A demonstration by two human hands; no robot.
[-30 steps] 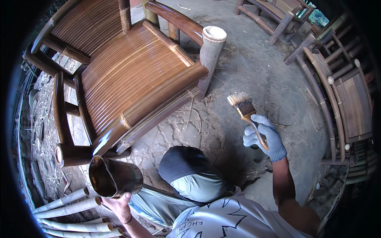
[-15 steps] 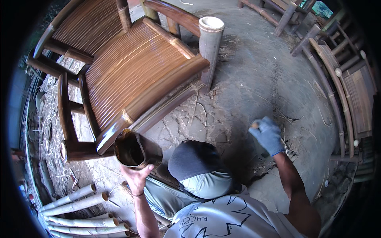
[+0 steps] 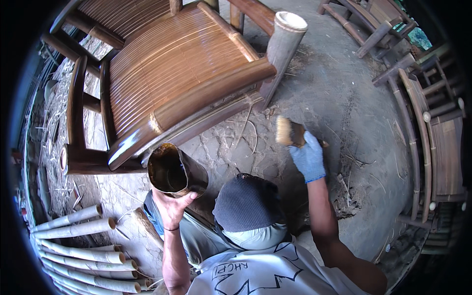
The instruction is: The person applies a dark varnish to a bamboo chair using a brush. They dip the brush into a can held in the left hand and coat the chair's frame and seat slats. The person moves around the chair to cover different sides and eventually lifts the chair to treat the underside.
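Observation:
My left hand [image 3: 169, 207] is bare and wrapped round a dark, wide-mouthed can [image 3: 194, 178], its inside brown and shadowed. The can is tilted, with its mouth close to the front corner of a glossy brown bamboo chair [image 3: 162, 81]. In a pale blue knit glove, my right hand [image 3: 309, 157] grips a wide paintbrush [image 3: 284, 131]. The brush's light bristles point left and are a little blurred. It is held over the floor in front of the chair, apart from the chair's unvarnished grey front leg [image 3: 285, 42].
Cut bamboo poles [image 3: 88, 227] lie in a pile at the lower left. More bamboo furniture [image 3: 445, 152] stands along the right side, with another piece [image 3: 361, 22] at the far right. The floor [image 3: 334, 108] is grey and cracked, with scattered strips.
My right hand has swung left and farther forward, bringing the brush bristles into plain view. The can is still in my left hand. The whole view has shifted a little.

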